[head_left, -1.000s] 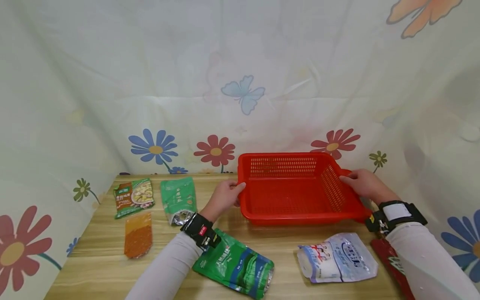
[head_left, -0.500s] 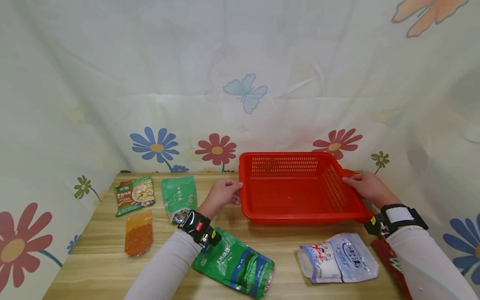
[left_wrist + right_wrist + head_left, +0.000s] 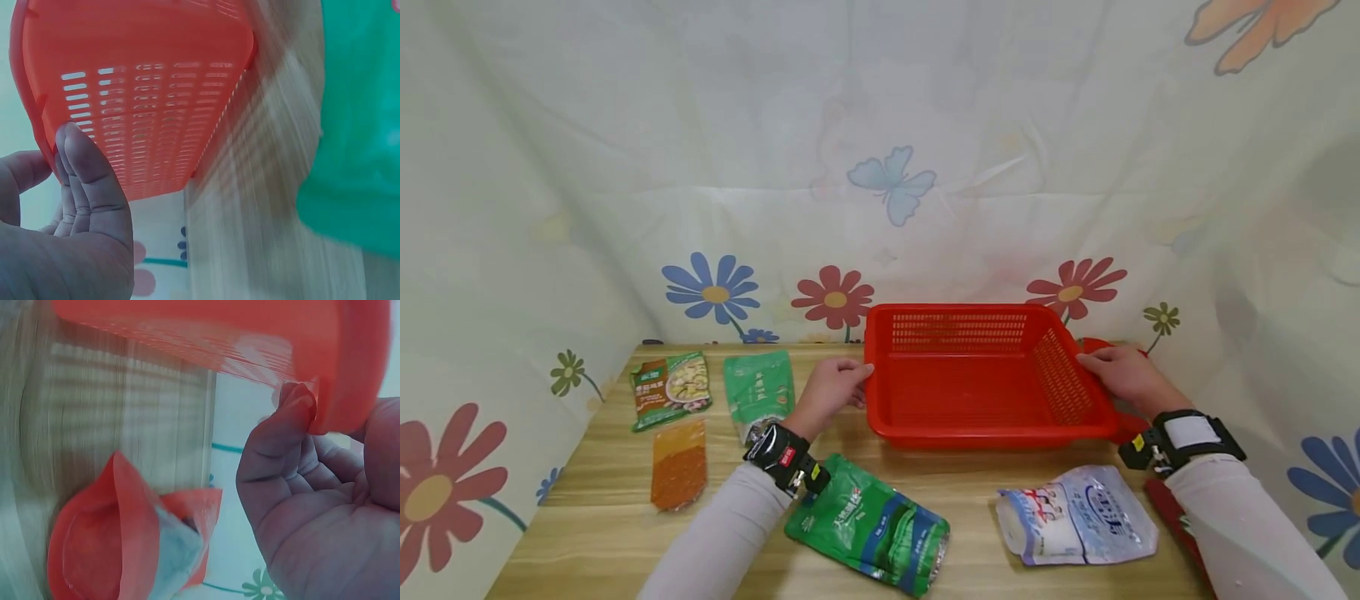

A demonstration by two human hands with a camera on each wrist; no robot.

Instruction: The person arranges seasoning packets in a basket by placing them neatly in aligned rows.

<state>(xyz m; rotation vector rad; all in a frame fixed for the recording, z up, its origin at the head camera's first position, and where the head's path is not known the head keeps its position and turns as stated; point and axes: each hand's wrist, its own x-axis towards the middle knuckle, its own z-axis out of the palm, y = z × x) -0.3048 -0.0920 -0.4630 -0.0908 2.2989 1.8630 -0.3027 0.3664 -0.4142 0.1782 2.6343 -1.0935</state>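
- My left hand (image 3: 827, 390) grips the left rim of the red basket (image 3: 977, 408), fingers curled on the edge; the wrist cam shows them under the slotted wall.
- My right hand (image 3: 1122, 375) holds the basket's right rim, thumb on top, fingers wrapped round the lip.
- Basket sits toward the back-centre of the wooden table (image 3: 595, 533), just in front of the curtain; can't tell whether its base touches the wood.
- Table top: light wood grain w/ packets spread about. Far left: a green-and-brown packet (image 3: 668, 390), a green pouch (image 3: 758, 392), an orange packet (image 3: 678, 463).
- Near me: a green-blue bag (image 3: 880, 533) by my left forearm, a white-blue bag (image 3: 1078, 515) to the right, a red packet (image 3: 1180, 521) at the table's right edge.
- Room: pale flower-and-butterfly curtain (image 3: 880, 167) hangs behind and at both sides.
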